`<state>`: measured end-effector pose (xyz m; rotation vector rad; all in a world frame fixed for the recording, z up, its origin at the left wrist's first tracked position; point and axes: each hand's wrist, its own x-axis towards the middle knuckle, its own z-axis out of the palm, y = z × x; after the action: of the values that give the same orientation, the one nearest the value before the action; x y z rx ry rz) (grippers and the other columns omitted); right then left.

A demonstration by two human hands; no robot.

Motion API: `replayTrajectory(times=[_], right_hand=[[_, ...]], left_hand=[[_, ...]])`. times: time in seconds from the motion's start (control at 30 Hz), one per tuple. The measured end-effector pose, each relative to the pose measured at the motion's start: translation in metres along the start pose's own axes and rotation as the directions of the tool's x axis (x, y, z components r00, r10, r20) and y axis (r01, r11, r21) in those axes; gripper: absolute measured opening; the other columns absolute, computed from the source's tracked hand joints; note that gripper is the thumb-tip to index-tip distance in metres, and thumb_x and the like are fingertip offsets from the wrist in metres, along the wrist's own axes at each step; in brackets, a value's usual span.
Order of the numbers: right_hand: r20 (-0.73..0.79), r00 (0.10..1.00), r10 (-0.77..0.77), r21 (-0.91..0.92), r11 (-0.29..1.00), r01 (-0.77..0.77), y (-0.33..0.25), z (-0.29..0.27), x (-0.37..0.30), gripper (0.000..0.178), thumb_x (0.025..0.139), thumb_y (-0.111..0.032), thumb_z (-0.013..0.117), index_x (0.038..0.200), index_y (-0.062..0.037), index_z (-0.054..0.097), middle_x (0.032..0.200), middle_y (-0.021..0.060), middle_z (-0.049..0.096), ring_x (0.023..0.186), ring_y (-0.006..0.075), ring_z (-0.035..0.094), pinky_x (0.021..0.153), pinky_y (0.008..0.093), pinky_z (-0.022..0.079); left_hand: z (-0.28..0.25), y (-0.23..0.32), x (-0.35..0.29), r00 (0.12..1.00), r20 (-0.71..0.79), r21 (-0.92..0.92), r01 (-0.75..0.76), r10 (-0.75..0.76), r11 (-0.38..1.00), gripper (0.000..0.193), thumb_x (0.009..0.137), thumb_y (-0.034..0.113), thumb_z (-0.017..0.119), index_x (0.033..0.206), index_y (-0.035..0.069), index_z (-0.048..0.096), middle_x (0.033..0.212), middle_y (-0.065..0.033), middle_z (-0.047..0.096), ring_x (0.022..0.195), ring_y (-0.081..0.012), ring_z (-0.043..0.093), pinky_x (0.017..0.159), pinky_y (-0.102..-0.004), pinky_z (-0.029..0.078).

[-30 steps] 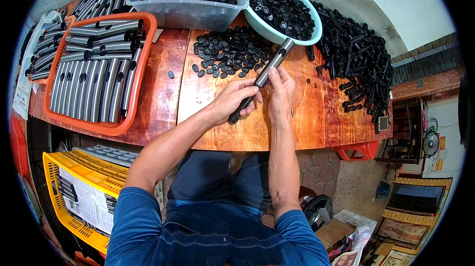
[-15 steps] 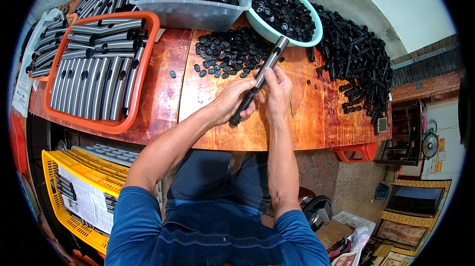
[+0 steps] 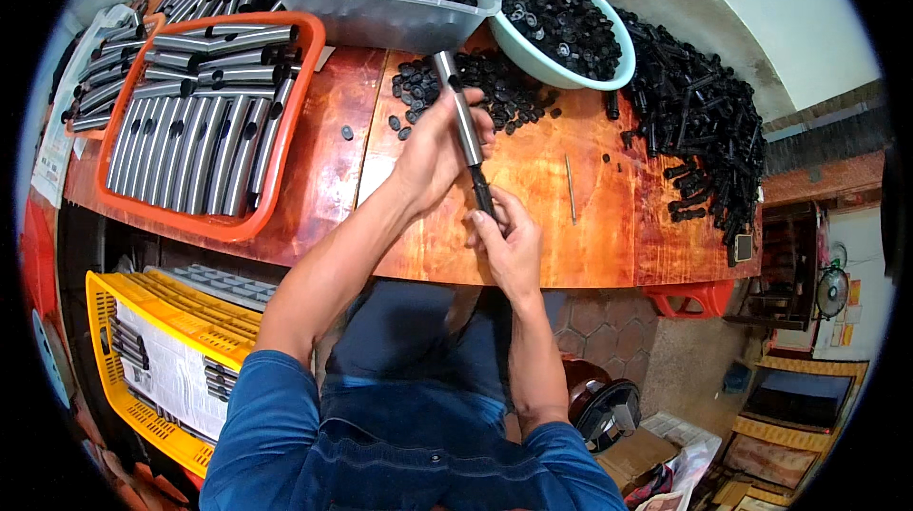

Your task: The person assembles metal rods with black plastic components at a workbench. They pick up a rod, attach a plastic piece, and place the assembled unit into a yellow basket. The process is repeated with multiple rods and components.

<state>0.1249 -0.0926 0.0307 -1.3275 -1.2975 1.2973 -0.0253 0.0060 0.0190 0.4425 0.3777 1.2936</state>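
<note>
A shiny metal tube (image 3: pixel 465 121) with a hole near its upper end slants over the middle of the wooden table. Around its middle wraps my left hand (image 3: pixel 439 145), closed. My right hand (image 3: pixel 510 240) grips a black ribbed plastic rod (image 3: pixel 482 192), whose upper end meets the tube's lower end. How far the rod sits inside the tube is hidden. Behind my left hand lies a heap of small black oval caps (image 3: pixel 514 97). A thin metal pin (image 3: pixel 571 190) rests on the table to the right of my hands.
An orange basket (image 3: pixel 271 159) of metal tubes stands left. Farther back are a clear bin (image 3: pixel 409 21) of black rings and a pale blue bowl (image 3: pixel 623 59) of small black parts. Black plastic rods (image 3: pixel 689 121) are piled right. A yellow crate (image 3: pixel 114 359) sits lower left.
The tube and rod have swung so the top now leans left. My left hand has shifted up onto the tube, and my right hand has come down onto the black rod.
</note>
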Motion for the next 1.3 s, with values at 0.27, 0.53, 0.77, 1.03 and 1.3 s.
replayTrajectory(times=[0.27, 0.53, 0.77, 1.03, 1.3], right_hand=[[-0.113, 0.947, -0.301, -0.061, 0.953, 0.296, 0.019, 0.023, -0.022, 0.054, 0.099, -0.027, 0.058, 0.141, 0.0047, 0.044, 0.126, 0.0165, 0.056, 0.116, 0.0238, 0.056, 0.102, 0.0378, 0.043], [-0.299, 0.804, -0.514, -0.246, 0.856, 0.455, 0.009, 0.046, 0.007, 0.073, 0.104, -0.057, 0.037, 0.142, 0.0040, 0.041, 0.145, 0.0179, 0.043, 0.138, 0.0292, 0.039, 0.117, 0.0441, 0.027], [-0.388, 0.690, -0.611, -0.284, 0.791, 0.541, 0.011, 0.051, -0.002, 0.079, 0.103, -0.063, 0.031, 0.143, 0.0057, 0.036, 0.147, 0.0212, 0.039, 0.141, 0.0327, 0.035, 0.119, 0.0467, 0.023], [-0.424, 0.799, -0.427, -0.016, 0.885, 0.465, 0.014, 0.062, 0.021, 0.069, 0.108, -0.055, 0.028, 0.143, 0.0037, 0.037, 0.145, 0.0184, 0.041, 0.140, 0.0301, 0.035, 0.121, 0.0455, 0.020], [-0.431, 0.890, -0.150, 0.456, 0.815, 0.358, 0.023, 0.062, 0.039, 0.063, 0.110, -0.049, 0.029, 0.140, 0.0046, 0.041, 0.139, 0.0212, 0.045, 0.135, 0.0306, 0.042, 0.119, 0.0444, 0.028]], left_hand=[[-0.027, 0.023, 0.014, 0.963, -0.255, -0.254, -0.160, 0.093, 0.954, 0.051, 0.103, 0.062, 0.041, 0.099, 0.013, 0.053, 0.064, 0.0000, 0.045, 0.051, -0.0130, 0.041, 0.050, -0.0274, 0.036], [-0.023, 0.014, 0.012, 0.938, -0.345, -0.192, -0.102, 0.030, 0.976, 0.046, 0.105, 0.058, 0.040, 0.097, 0.013, 0.049, 0.064, 0.0000, 0.042, 0.051, -0.0113, 0.039, 0.048, -0.0266, 0.033], [0.001, 0.007, -0.002, 0.954, -0.300, -0.201, -0.084, 0.021, 0.976, 0.050, 0.104, 0.060, 0.039, 0.097, 0.013, 0.050, 0.059, 0.0041, 0.037, 0.046, -0.0087, 0.034, 0.042, -0.0255, 0.029], [0.004, -0.011, -0.017, 0.994, -0.092, -0.235, 0.035, -0.058, 0.971, 0.048, 0.106, 0.057, 0.039, 0.104, 0.010, 0.049, 0.066, -0.0005, 0.045, 0.051, -0.0118, 0.042, 0.050, -0.0258, 0.035], [0.008, -0.016, -0.012, 0.982, -0.166, -0.188, 0.054, -0.086, 0.981, 0.034, 0.107, 0.044, 0.048, 0.113, 0.011, 0.048, 0.072, -0.0022, 0.047, 0.057, -0.0116, 0.046, 0.052, -0.0255, 0.041]])
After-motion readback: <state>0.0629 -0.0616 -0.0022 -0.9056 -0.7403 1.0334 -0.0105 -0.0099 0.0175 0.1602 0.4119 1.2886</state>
